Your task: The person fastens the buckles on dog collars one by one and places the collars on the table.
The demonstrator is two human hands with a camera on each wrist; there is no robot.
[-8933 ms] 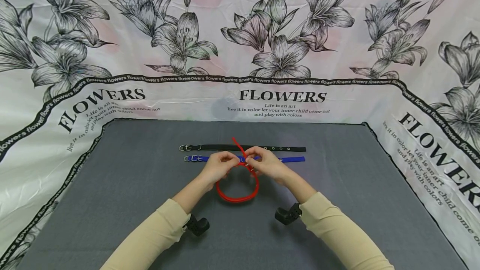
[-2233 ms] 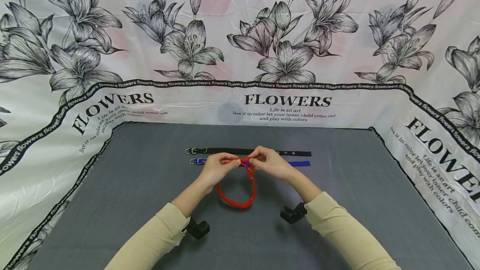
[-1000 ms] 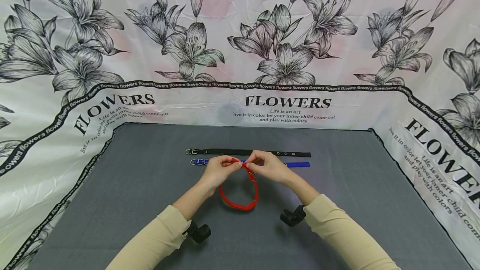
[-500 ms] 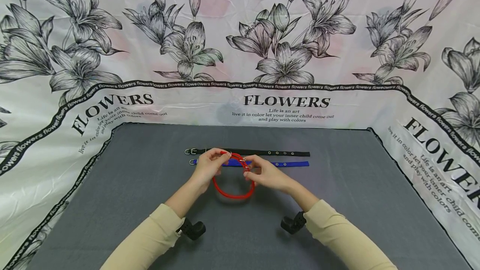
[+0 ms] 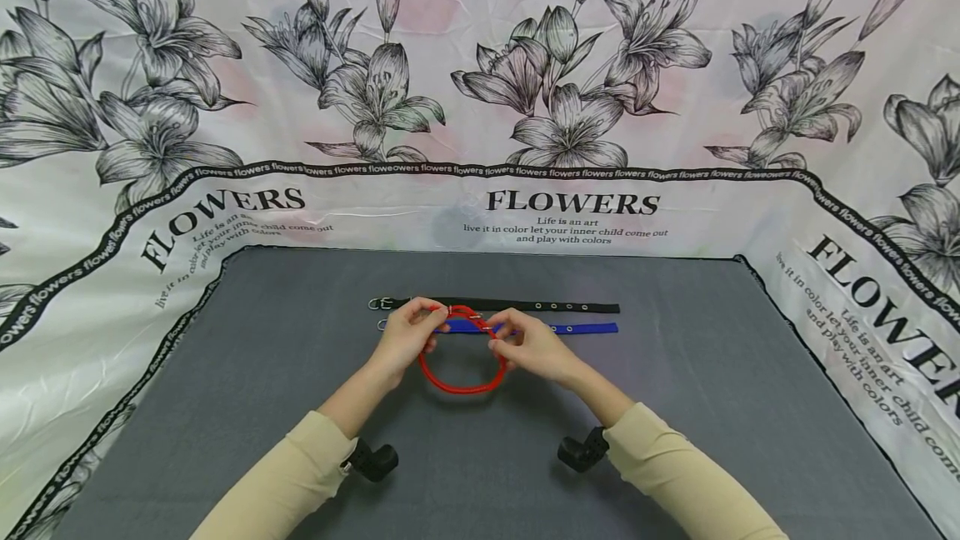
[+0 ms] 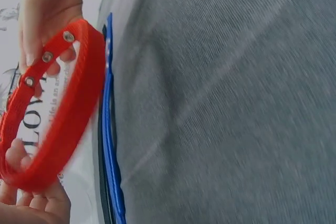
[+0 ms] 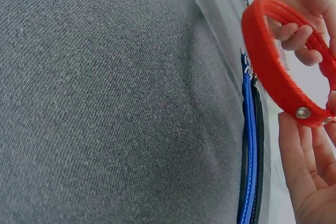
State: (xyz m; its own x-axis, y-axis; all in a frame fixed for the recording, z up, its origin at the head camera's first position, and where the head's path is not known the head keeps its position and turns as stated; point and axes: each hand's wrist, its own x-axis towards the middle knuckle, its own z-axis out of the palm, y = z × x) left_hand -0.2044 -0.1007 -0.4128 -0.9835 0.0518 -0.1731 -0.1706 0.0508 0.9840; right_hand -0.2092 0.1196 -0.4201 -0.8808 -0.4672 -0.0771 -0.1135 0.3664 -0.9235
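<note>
A red pet collar [image 5: 461, 390] hangs as a closed loop in the air between the two hands. At its upper left, the left hand [image 5: 405, 336] pinches the band between thumb and fingers. The right hand [image 5: 532, 347] holds its right side, near metal fittings [image 5: 483, 322] on the strap. Several metal eyelets [image 6: 47, 57] line the red band in the left wrist view, close to the right hand [image 6: 52, 3]. The right wrist view shows the left hand [image 7: 299, 3] across the loop; fingers partly cover the strap there.
Behind the hands, a black collar [image 5: 517, 305] and a blue collar [image 5: 592, 328] lie flat and parallel on the grey cloth [image 5: 480, 482]. The red loop and the left hand partly hide them. A flower-printed curtain [image 5: 570, 132] stands beyond the table's far edge.
The red strap's loose end, sticking up at first, now lies along the loop. From close together, the hands have parted: the left hand moved left, the right shifted to the loop's right side.
</note>
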